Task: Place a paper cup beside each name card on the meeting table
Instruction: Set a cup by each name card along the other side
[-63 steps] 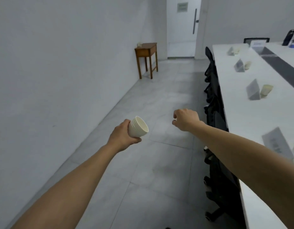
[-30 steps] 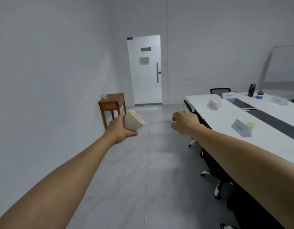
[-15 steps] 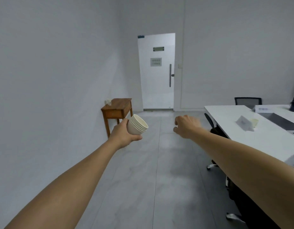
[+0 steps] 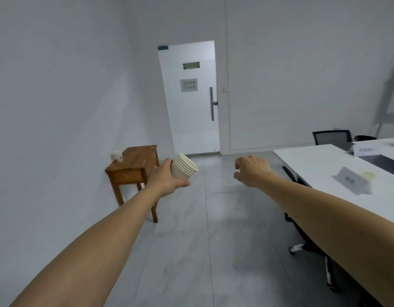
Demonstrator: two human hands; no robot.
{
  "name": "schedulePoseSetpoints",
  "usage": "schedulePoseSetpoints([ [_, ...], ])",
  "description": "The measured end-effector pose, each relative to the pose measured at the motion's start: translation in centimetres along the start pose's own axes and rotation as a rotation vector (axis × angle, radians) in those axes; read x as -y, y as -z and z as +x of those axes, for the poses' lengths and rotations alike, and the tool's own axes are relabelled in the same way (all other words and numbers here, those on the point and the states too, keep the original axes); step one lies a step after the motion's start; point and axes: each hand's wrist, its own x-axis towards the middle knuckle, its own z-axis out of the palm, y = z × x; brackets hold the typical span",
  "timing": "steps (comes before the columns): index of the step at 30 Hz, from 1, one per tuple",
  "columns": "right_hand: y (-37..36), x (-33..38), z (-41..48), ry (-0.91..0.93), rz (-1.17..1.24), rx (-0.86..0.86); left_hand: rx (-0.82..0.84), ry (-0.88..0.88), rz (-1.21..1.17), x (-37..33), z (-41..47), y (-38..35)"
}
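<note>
My left hand [image 4: 164,178] grips a stack of white paper cups [image 4: 184,169], tilted with the rims toward the right, out over the floor. My right hand [image 4: 252,170] hangs beside it with fingers curled and nothing in it. The white meeting table [image 4: 311,159] runs along the right. On it a grey name card [image 4: 350,179] stands with a pale paper cup [image 4: 367,175] right next to it. A second name card [image 4: 366,150] stands at the far end of the table; no cup shows beside it.
A small wooden side table [image 4: 134,165] against the left wall carries a white object [image 4: 117,155]. A white door [image 4: 191,96] is shut at the far end. Black office chairs [image 4: 331,136] stand at the table's head and along its near side [image 4: 311,244].
The view has lifted and I have moved forward along the table: the door and wooden side table are nearer and earlier name cards have passed out of view. Both hands keep their poses.
</note>
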Motion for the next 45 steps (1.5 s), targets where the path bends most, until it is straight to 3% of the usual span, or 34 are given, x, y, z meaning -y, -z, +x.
schedulePoseSetpoints([
  [11, -8.3, -7.3, 30.4, -0.091, 0.023, -0.003, 0.067, -0.031, -0.027, 4.4, 31.6, -10.1],
  [19, -8.8, -9.3, 51.8, -0.046, 0.009, -0.012, 0.034, 0.000, -0.036, 6.1, 51.7, -12.5],
  [24, -12.8, -9.9, 64.2, -0.030, -0.028, -0.009, 0.004, -0.009, -0.059, 9.2, 64.9, -15.1],
  [30, -17.3, -13.0, 79.6, -0.130, -0.015, 0.013, 0.084, -0.022, -0.077, 12.9, 82.2, -18.9],
  [37, -17.6, -19.5, 94.4, -0.280, 0.021, -0.035, 0.178, -0.134, -0.094, 10.4, 101.9, -23.1],
  [45, -23.1, -30.7, 108.7, -0.407, 0.022, -0.008, 0.293, -0.222, -0.119, 8.2, 119.2, -36.0],
])
